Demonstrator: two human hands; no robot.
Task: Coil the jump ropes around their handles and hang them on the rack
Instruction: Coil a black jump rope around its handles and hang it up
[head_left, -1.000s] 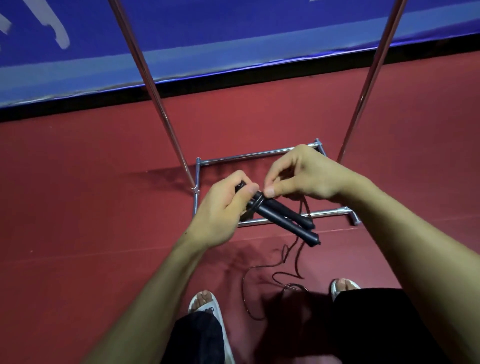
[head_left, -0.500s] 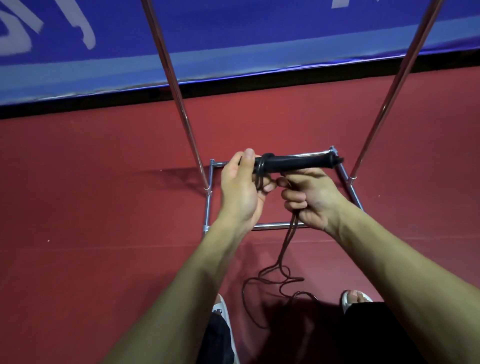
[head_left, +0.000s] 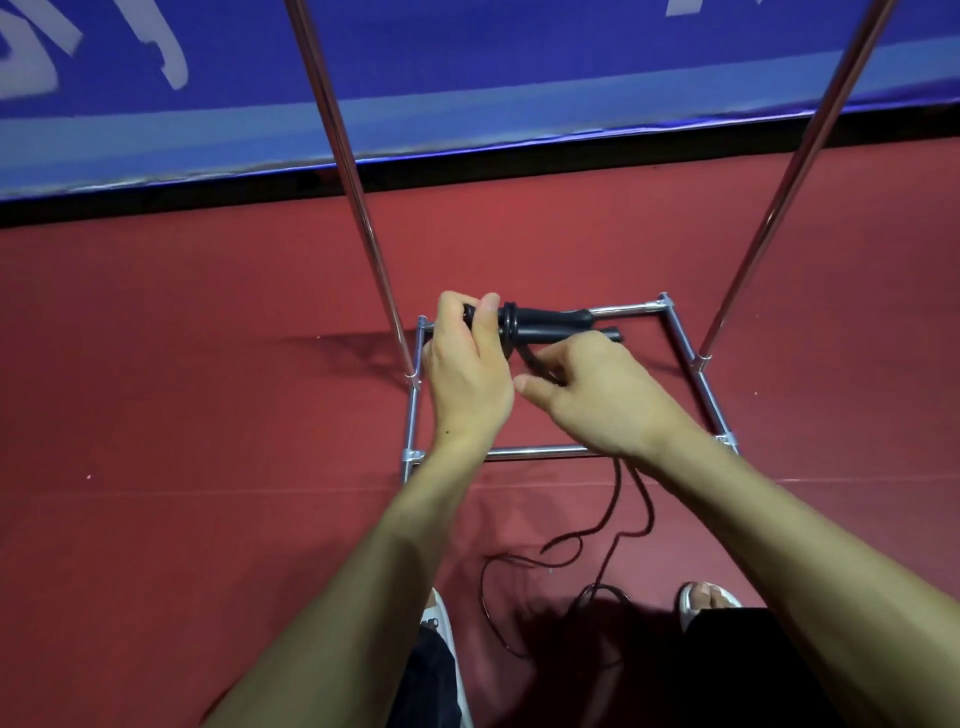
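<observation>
Over the rack's floor frame (head_left: 535, 452), the left hand (head_left: 467, 379) is wrapped round the paired handles' (head_left: 550, 323) left end, the rope (head_left: 508, 328) is pinched in the right hand (head_left: 597, 400), and each turn should be drawn taut, laid beside the last.

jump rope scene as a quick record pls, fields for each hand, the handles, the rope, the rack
left hand: grips the two black handles at their left end, held side by side, roughly level
right hand: holds the rope just below the handles
wraps: a few turns round the handles beside the left thumb
loose rope: hangs from the right hand and trails on the red floor
rack: chrome base frame on the floor under the hands, two uprights rising out of view
</observation>
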